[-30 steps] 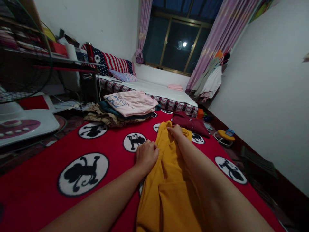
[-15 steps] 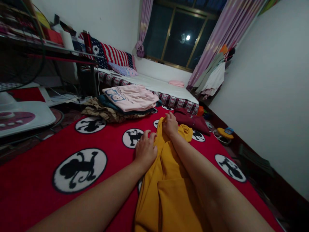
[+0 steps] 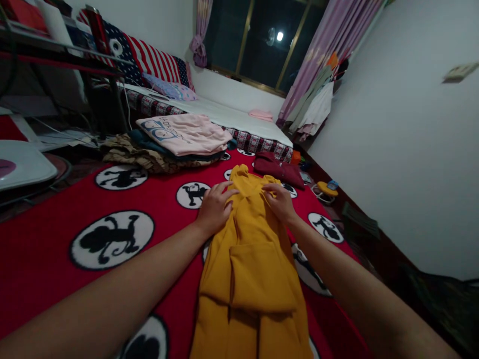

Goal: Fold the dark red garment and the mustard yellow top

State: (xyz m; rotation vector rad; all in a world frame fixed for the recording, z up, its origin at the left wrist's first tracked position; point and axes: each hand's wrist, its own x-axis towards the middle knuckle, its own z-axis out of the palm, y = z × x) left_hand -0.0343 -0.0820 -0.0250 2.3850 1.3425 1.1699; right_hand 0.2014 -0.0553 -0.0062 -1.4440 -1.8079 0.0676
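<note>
A yellow garment (image 3: 258, 279), which looks like a long-sleeved top with its sleeves folded in, lies lengthwise in front of me on a red blanket (image 3: 48, 219) with round monkey prints. At its left edge rests my left hand (image 3: 215, 207), fingers stretched and thumb apart over the cloth. My right hand (image 3: 280, 200) is at the opposite edge near the far end, fingertips touching the fabric with the thumb apart. Both hands look open. Beyond the garment lies a folded dark red garment (image 3: 280, 169). To the far left sits a stack of folded clothes, a pink shirt (image 3: 190, 134) on top.
A bed or bench with a white top (image 3: 232, 114) runs below the window. On the left stand a desk (image 3: 63, 62) and a white fan base (image 3: 26, 164). Clothes (image 3: 318, 107) hang by the purple curtain (image 3: 314, 55); a yellow stool (image 3: 327, 189) is at right.
My right hand has moved from the garment's far left part to its right edge. My left hand stays along the left edge. The view has shifted right, and the yellow cloth lies straighter.
</note>
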